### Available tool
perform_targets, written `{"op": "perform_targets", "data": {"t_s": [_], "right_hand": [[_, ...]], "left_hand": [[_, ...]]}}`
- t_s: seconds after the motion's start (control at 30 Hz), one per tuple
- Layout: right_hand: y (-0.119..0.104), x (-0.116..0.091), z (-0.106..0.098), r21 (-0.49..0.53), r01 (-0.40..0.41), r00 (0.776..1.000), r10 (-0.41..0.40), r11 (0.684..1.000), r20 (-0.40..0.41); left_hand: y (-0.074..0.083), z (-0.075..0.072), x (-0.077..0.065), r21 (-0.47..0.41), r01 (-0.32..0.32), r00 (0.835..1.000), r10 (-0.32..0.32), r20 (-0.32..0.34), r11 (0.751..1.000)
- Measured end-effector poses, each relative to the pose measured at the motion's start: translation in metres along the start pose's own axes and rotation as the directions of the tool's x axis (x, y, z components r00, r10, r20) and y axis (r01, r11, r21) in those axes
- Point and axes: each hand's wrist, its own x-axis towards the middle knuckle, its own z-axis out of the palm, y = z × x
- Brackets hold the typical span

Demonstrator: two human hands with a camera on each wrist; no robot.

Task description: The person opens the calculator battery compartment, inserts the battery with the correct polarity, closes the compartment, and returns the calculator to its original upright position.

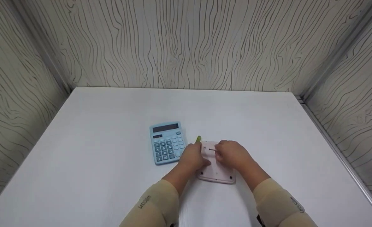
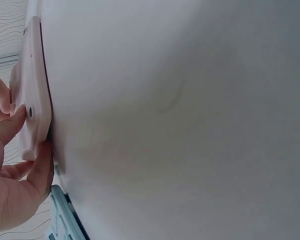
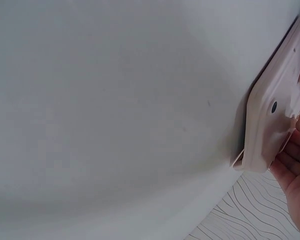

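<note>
A pink calculator lies face down, its back with dark round feet turned up. My left hand grips its left side, the thumb on the back and other fingers at the edge, as the left wrist view shows. A small green piece sticks out beyond the left fingertips. My right hand grips the upper right part of the calculator with curled fingers. Its fingertips are right at a thin dark line on the back. In the right wrist view, fingers reach round the calculator's edge; the palm side hides part of it.
A light blue calculator lies face up just left of my left hand, close to its knuckles. Both stand on a white table. Wood-grain patterned panels rise behind the table and on both sides.
</note>
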Motion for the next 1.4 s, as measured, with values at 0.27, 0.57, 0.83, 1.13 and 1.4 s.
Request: {"op": "perform_targets", "data": {"t_s": [0.27, 0.57, 0.83, 1.13, 1.4], "right_hand": [[0.002, -0.001, -0.002, -0.018, 0.042, 0.999, -0.042, 0.999, -0.008], [0.001, 0.0, -0.006, -0.024, 0.006, 1.0, -0.006, 1.0, 0.002], [0.001, 0.002, -0.008, 0.031, -0.034, 0.997, 0.036, 0.999, -0.073], [0.01, 0.001, -0.014, 0.143, -0.073, 0.991, 0.088, 0.987, -0.1], [0.031, -0.003, -0.016, 0.14, -0.075, 0.979, 0.099, 0.987, -0.176]], "left_hand": [[0.002, -0.002, -0.001, 0.012, 0.005, 1.0, -0.005, 0.009, 1.0], [0.002, -0.003, -0.002, -0.003, 0.013, 1.0, -0.013, 0.023, 1.0], [0.002, -0.002, 0.0, 0.004, 0.016, 1.0, -0.016, 0.021, 1.0], [0.001, -0.001, -0.001, -0.003, 0.003, 1.0, -0.003, 0.013, 1.0], [0.002, -0.002, -0.001, -0.014, 0.007, 1.0, -0.007, 0.009, 1.0]]}}
